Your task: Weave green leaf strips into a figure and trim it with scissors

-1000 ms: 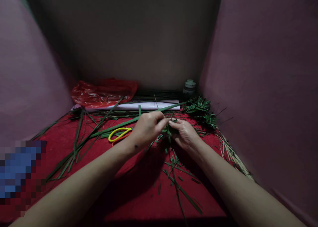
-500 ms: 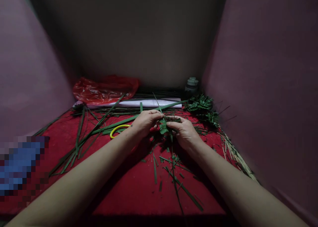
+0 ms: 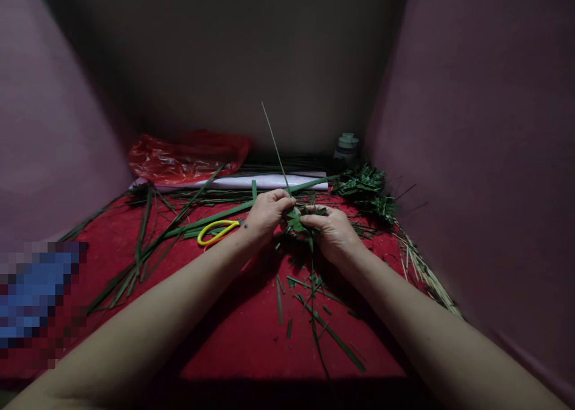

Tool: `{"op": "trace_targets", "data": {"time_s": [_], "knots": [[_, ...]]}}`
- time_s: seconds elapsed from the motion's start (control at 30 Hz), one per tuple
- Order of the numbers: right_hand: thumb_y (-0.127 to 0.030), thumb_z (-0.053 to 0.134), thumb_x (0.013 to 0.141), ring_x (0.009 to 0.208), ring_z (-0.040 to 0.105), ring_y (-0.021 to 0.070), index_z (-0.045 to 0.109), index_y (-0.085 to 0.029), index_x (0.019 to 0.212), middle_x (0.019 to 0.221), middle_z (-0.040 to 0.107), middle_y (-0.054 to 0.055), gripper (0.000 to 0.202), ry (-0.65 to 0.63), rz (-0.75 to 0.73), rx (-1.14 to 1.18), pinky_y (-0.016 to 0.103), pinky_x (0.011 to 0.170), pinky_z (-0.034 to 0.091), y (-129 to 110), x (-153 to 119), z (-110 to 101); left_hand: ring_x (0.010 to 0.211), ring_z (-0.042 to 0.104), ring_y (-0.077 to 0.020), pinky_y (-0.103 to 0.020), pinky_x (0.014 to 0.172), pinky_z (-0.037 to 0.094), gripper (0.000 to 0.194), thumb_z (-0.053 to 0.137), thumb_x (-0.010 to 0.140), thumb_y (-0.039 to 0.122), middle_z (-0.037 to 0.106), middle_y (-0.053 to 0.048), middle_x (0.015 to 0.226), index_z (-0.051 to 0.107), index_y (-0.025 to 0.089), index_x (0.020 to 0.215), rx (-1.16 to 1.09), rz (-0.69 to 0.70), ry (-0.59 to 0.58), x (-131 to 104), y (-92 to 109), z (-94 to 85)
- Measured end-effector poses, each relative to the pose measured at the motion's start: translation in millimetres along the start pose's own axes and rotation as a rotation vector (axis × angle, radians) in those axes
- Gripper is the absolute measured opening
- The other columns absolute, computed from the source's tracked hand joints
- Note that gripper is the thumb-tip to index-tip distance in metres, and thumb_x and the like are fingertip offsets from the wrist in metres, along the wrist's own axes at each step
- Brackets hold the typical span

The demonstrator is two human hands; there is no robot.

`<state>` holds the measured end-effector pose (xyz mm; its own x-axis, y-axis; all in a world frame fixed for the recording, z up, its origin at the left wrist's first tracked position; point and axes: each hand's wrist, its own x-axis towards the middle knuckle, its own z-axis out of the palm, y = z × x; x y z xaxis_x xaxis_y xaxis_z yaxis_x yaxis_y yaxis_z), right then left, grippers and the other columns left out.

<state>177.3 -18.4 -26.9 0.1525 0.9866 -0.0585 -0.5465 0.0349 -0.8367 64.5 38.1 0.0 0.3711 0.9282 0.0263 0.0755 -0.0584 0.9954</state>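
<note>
Over the middle of the red cloth, my right hand [image 3: 335, 229] pinches a small green woven leaf piece [image 3: 296, 219] between thumb and fingers. Close beside it, my left hand [image 3: 269, 212] is closed on a thin leaf strip [image 3: 275, 143] at the top of the piece. The strip stands up from the left fingertips and leans left. A long dark strand [image 3: 315, 332] hangs below the piece toward the front edge. Part of the piece is hidden by the fingers.
Yellow-handled scissors [image 3: 218, 231] lie partly behind my left wrist. Leaf strips [image 3: 144, 236] and a red plastic bag [image 3: 188, 158] are at left. Finished-looking leaf pieces [image 3: 363, 185] and a bottle [image 3: 346, 148] stand back right. Pale sticks [image 3: 424, 272] line the right edge.
The thin strip now reaches much higher above my left hand. My left hand has moved slightly up, while my right hand stays nearly in place with the leaf piece.
</note>
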Motion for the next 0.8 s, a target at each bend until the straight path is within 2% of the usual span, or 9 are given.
{"op": "trace_targets", "data": {"time_s": [0.27, 0.37, 0.47, 0.57, 0.63, 0.7, 0.8], "knots": [[-0.009, 0.069, 0.053, 0.049, 0.058, 0.0125, 0.062, -0.013, 0.074, 0.063, 0.065, 0.001, 0.023, -0.054, -0.014, 0.008, 0.025, 0.044, 0.049, -0.1, -1.0, 0.1, 0.034, 0.040, -0.0054, -0.016, 0.032, 0.031, 0.017, 0.054, 0.071, 0.018, 0.046, 0.007, 0.043, 0.044, 0.016, 0.058, 0.005, 0.007, 0.029, -1.1, 0.5, -0.5], [-0.009, 0.070, 0.052, 0.049, 0.059, 0.0130, 0.061, -0.014, 0.076, 0.064, 0.066, 0.001, 0.025, -0.024, 0.003, 0.004, 0.025, 0.045, 0.049, 0.1, -0.7, 0.2, 0.035, 0.040, -0.0045, -0.016, 0.033, 0.032, 0.017, 0.054, 0.072, 0.017, 0.045, 0.007, 0.044, 0.044, 0.016, 0.059, -0.007, -0.002, 0.017, 1.3, -1.7, -1.9], [-0.010, 0.070, 0.052, 0.049, 0.059, 0.0134, 0.060, -0.015, 0.076, 0.064, 0.066, 0.001, 0.027, 0.002, 0.013, 0.027, 0.026, 0.047, 0.049, 0.5, 0.7, -0.3, 0.037, 0.043, -0.0054, -0.017, 0.034, 0.034, 0.019, 0.054, 0.077, 0.029, 0.048, 0.005, 0.049, 0.047, 0.016, 0.066, -0.037, -0.041, -0.040, 2.8, -3.3, -5.4], [-0.011, 0.071, 0.052, 0.050, 0.060, 0.0142, 0.060, -0.015, 0.075, 0.063, 0.066, 0.001, 0.026, 0.016, -0.015, 0.060, 0.026, 0.048, 0.049, 0.8, 2.8, -2.3, 0.039, 0.046, -0.0074, -0.018, 0.034, 0.035, 0.034, 0.051, 0.077, 0.050, 0.051, 0.002, 0.053, 0.050, 0.015, 0.075, -0.055, -0.102, -0.136, -0.2, -2.4, -8.3], [-0.010, 0.071, 0.051, 0.051, 0.060, 0.0143, 0.059, -0.015, 0.074, 0.061, 0.066, 0.000, 0.026, 0.043, -0.026, 0.071, 0.027, 0.049, 0.049, 1.0, 4.2, -4.2, 0.039, 0.047, -0.0079, -0.018, 0.034, 0.035, 0.039, 0.053, 0.073, 0.054, 0.053, 0.001, 0.053, 0.050, 0.015, 0.076, 0.006, -0.128, -0.212, -4.5, -1.3, -8.3], [-0.010, 0.071, 0.052, 0.050, 0.059, 0.0141, 0.059, -0.015, 0.073, 0.059, 0.065, -0.001, 0.025, 0.060, -0.013, 0.069, 0.026, 0.050, 0.049, 1.1, 5.4, -5.8, 0.038, 0.047, -0.0074, -0.018, 0.034, 0.035, 0.033, 0.062, 0.070, 0.044, 0.054, 0.002, 0.053, 0.050, 0.015, 0.076, 0.078, -0.113, -0.276, -9.2, -0.6, -6.6], [-0.011, 0.070, 0.054, 0.050, 0.059, 0.0138, 0.060, -0.015, 0.074, 0.060, 0.065, 0.000, 0.022, 0.026, 0.026, 0.078, 0.027, 0.050, 0.048, 0.9, 6.8, -7.2, 0.039, 0.047, -0.0059, -0.017, 0.036, 0.035, 0.024, 0.067, 0.065, 0.020, 0.055, 0.004, 0.055, 0.049, 0.015, 0.080, 0.083, -0.071, -0.299, -13.7, -0.9, -3.3]]}}
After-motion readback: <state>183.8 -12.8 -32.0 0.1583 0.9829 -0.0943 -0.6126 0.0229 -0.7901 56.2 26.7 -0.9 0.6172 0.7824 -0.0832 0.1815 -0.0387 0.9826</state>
